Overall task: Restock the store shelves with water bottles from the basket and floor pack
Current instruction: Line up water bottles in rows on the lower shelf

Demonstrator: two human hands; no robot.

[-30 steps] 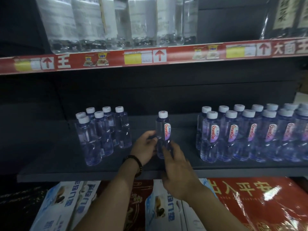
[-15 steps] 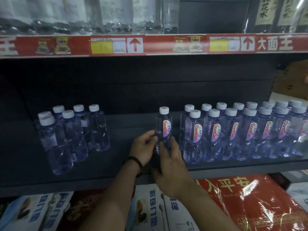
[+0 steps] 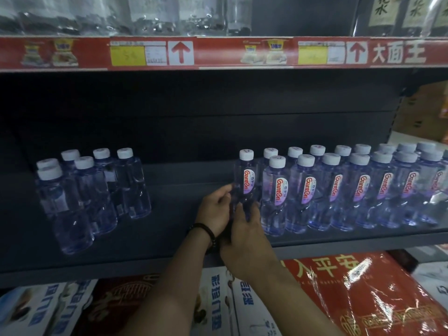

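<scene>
"Ganten" in red, running down the label of the water bottle (image 3: 248, 181) at the left end, and again on each label along the row of bottles (image 3: 358, 190) beside it. White "大面王" on the red shelf strip (image 3: 218, 53) above, plus two red up-arrows (image 3: 180, 53) on white squares. Yellow price tags (image 3: 128, 55) too blurred to read. Pale "入平安" on the red pack (image 3: 363, 299) below. Blue characters on the white boxes (image 3: 218, 311), turned sideways, not legible.
</scene>
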